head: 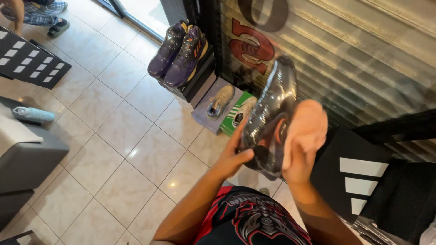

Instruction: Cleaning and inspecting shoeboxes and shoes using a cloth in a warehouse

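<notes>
Two hands, left [234, 156] and right [304, 136], one wrapped black shoe [268, 113], two purple shoes [179, 50] upper centre, two pale shoes [231, 105] mid-frame, one bottle [32, 114] left

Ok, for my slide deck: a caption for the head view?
Both hands hold a plastic-wrapped dark shoe above a tiled floor.
</notes>
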